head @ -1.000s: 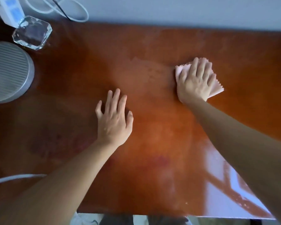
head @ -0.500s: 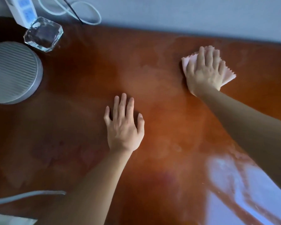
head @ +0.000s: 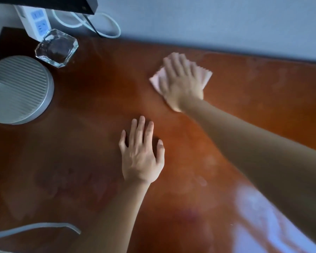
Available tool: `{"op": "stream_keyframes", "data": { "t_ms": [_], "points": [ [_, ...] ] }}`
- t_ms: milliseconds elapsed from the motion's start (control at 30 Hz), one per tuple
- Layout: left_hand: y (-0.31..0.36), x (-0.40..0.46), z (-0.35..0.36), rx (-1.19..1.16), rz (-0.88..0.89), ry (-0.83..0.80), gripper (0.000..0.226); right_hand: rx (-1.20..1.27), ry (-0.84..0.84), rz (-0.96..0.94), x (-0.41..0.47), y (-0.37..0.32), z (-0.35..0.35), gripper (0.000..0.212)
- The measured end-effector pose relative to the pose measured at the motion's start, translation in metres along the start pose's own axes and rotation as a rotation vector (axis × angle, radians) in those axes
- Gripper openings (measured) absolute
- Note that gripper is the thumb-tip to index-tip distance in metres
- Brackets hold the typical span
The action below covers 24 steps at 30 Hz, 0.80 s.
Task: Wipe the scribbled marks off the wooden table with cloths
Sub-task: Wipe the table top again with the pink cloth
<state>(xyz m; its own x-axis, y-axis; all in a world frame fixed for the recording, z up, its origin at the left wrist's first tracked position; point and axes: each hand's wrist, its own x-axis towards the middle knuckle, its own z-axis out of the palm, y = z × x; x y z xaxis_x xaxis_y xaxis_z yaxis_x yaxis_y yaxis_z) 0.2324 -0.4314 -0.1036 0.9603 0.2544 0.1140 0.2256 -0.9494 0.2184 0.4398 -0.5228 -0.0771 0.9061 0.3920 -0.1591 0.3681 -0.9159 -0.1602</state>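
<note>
My right grip point(head: 181, 83) is flat, fingers straight, pressing the pink cloth point(head: 207, 75) onto the bench point(head: 254, 92) near its far edge. My left grip point(head: 140, 157) lies spread on bare wood, holding nothing. Risk: a wide sweep left could knock the glass block point(head: 57, 48), or the cloth could slip from under my palm. Blur smears the right grip, and the marks are too faint to place.

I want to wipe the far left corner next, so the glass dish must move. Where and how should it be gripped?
I'd pinch the glass dish across two flat walls from above, coming from its right, where the table shows bare wood. The power strip crowds its far side, the round ribbed object its near left. The left hand, flat on the wood, holds nothing.
</note>
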Motion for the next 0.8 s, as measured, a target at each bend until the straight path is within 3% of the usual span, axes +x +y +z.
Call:
{"op": "stream_keyframes", "data": {
  "t_ms": [133,267,467,567,800],
  "points": [
    [0.000,0.001,-0.001,0.005,0.001,-0.005,0.057,-0.031,0.004,0.115,0.014,0.062,-0.014,0.066],
    [0.001,0.002,-0.001,0.000,0.000,-0.019,0.057,-0.005,0.019,0.203,0.026,0.025,-0.011,0.067],
    [0.001,0.002,-0.002,0.005,-0.006,-0.002,0.056,-0.026,-0.018,-0.085,0.008,-0.027,0.000,0.065],
    [0.004,0.002,-0.005,-0.002,-0.003,-0.028,0.056,-0.038,-0.021,-0.087,-0.001,0.015,-0.005,0.065],
    [0.023,0.020,-0.023,0.038,-0.020,-0.140,0.062,-0.026,0.001,0.276,-0.037,0.144,-0.025,0.068]
  ]
}}
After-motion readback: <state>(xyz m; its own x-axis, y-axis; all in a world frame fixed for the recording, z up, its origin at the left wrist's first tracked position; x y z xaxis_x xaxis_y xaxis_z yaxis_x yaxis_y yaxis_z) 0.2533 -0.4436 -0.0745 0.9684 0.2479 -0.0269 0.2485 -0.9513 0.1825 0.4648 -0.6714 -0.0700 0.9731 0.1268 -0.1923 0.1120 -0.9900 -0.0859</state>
